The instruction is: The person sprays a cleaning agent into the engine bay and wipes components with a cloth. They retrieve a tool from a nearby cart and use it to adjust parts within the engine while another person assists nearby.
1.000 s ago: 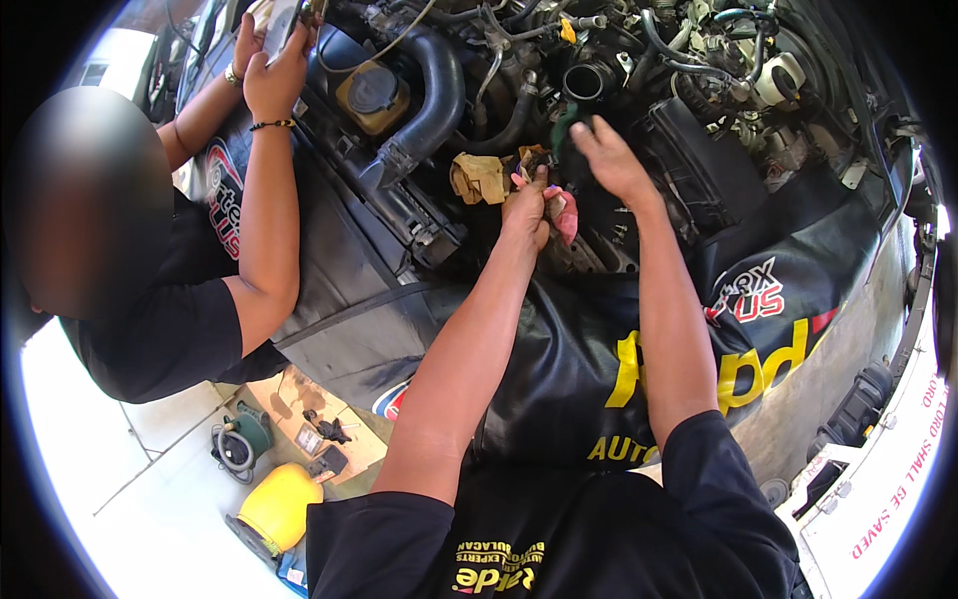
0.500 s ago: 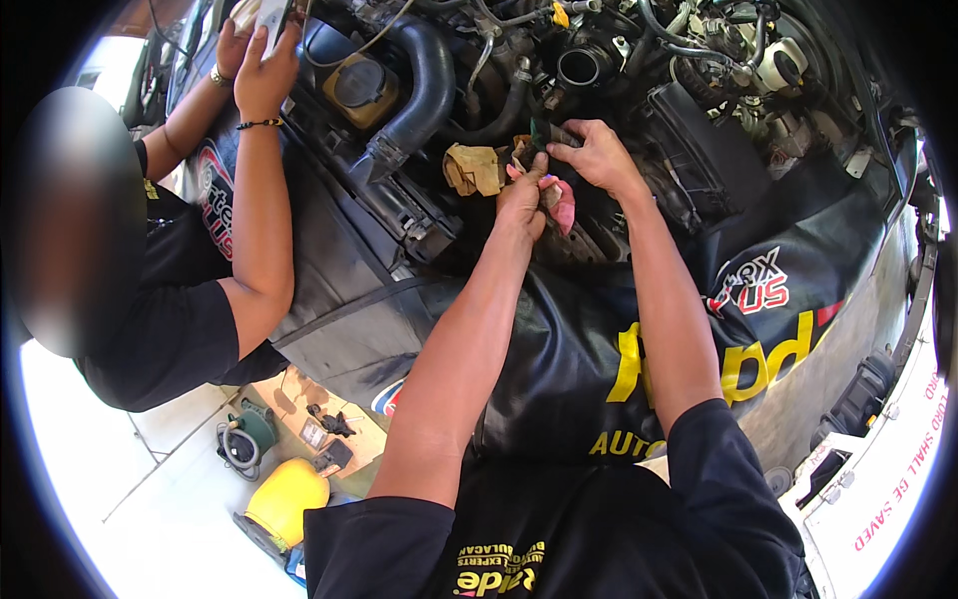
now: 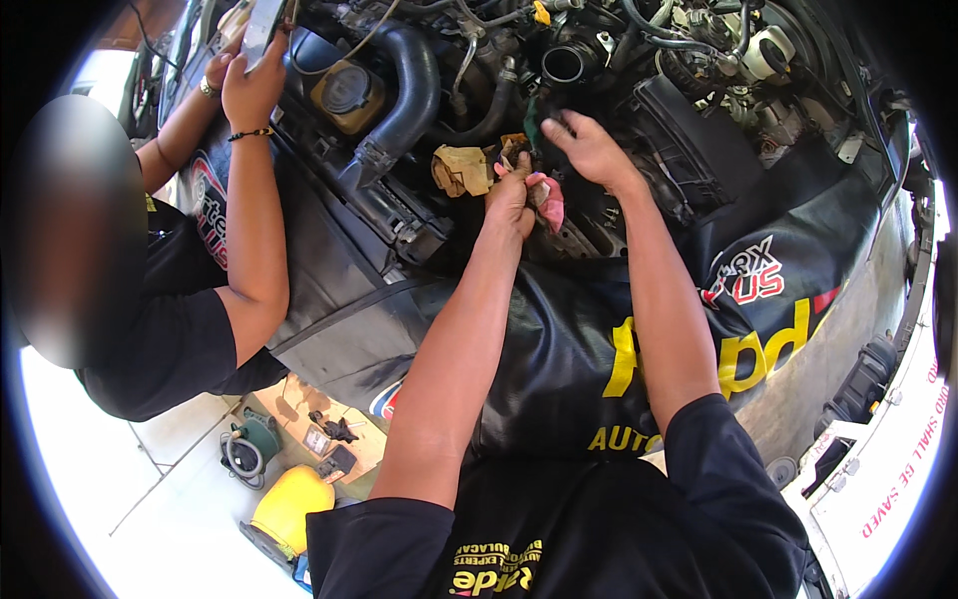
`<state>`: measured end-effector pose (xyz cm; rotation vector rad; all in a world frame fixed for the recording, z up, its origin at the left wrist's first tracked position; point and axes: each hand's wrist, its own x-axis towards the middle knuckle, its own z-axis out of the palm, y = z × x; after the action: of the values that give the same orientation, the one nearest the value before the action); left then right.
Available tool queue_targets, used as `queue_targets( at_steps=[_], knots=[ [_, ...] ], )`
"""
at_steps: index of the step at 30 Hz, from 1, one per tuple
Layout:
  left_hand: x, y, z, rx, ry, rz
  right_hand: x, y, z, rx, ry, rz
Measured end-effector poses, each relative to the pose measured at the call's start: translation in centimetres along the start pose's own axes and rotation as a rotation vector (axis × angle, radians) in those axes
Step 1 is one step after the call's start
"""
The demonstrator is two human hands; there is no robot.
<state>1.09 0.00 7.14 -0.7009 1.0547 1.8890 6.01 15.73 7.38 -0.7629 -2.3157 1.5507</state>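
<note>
My left hand is closed round a crumpled pink rag over the engine bay. A small dark, dirty piece shows at its fingertips, its kind unclear. My right hand is just to the right and farther in, fingers bent and thumb forward. Something dark lies at its fingertips; I cannot make out what. Beside those fingertips is a dark green, cloth-like piece. Crumpled brown paper lies left of my left hand. Beyond my hands is an open round metal port.
A thick black hose and a yellowish reservoir are at left, a black housing at right. Black covers drape the car's front edge. At left, another person's hand holds a phone. A yellow container stands below.
My right hand has drawn slightly apart from my left hand. My left hand keeps the pink rag. The view has shifted a little; the other person still holds the phone.
</note>
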Motion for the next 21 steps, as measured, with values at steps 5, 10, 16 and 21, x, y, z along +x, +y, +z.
queue_targets(
  at_steps=[5,10,16,21],
  knots=[
    [0.2,-0.2,-0.5,-0.03,-0.015,0.053,-0.9,-2.5,-1.1,-0.104,-0.256,0.023],
    [0.5,-0.1,-1.0,-0.007,-0.061,-0.035,-1.1,-3.3,-1.1,-0.167,-0.176,0.061],
    [0.4,-0.1,-1.2,0.114,-0.038,-0.028,-1.0,-3.5,1.2,-0.292,0.039,0.145],
    [-0.1,0.2,-0.6,0.11,-0.022,-0.006,0.1,-1.5,0.0,0.006,0.01,0.152]
  ],
)
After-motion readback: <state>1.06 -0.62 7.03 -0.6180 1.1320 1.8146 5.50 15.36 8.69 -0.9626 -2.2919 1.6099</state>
